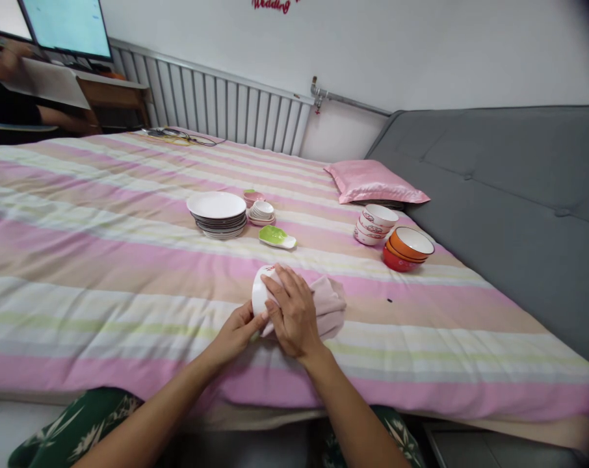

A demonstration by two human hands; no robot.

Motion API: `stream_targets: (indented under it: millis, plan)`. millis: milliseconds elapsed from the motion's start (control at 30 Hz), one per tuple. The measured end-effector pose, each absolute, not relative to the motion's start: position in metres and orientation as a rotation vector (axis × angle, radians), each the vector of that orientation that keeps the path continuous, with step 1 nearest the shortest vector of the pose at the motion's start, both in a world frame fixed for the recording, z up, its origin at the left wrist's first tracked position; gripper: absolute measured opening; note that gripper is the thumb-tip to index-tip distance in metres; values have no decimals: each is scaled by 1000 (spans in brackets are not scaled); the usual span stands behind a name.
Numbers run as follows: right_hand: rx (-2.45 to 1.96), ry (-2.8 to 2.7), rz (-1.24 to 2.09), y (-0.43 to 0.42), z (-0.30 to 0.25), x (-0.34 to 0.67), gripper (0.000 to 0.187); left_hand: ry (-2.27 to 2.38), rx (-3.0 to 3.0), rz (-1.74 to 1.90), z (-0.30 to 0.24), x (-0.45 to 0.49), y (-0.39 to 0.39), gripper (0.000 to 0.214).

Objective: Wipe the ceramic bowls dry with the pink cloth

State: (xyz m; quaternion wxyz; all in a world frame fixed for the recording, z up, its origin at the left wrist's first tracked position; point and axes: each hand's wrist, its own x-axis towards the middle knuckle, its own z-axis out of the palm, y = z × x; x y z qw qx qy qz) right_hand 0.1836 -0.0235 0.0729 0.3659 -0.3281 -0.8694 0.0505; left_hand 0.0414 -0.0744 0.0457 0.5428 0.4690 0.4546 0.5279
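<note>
A white bowl (259, 290) with a red pattern is tilted on its side above the front of the bed. My left hand (240, 325) grips its lower edge, thumb toward me. Pressed against the bowl is my right hand (292, 309), its fingers curled over a pale pink cloth (329, 305) that trails out to the right. The bowl's inside and part of its wall are hidden behind my fingers and the cloth. Just beyond the hands lies a green and white spoon-shaped dish (276, 236).
On the striped bedspread (129, 273) stand a stack of plates (217, 207), small dishes (262, 211), white patterned bowls (375, 223) and orange and red bowls (407, 248). A pink pillow (372, 182) rests by the grey headboard (499, 175). Cables (177, 136) lie at the far edge; a person sits at a desk, back left.
</note>
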Motion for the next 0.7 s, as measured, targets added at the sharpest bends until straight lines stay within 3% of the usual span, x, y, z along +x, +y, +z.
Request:
stream_targets:
  millis: [400,700]
  plan:
    - [-821,-2175,298,-19,73,191,45,1081,1209,1178,48,43,-74,37]
    - [-701,-1772,779,-15,66,189,43,1075,1138,1168,49,41,-76,37]
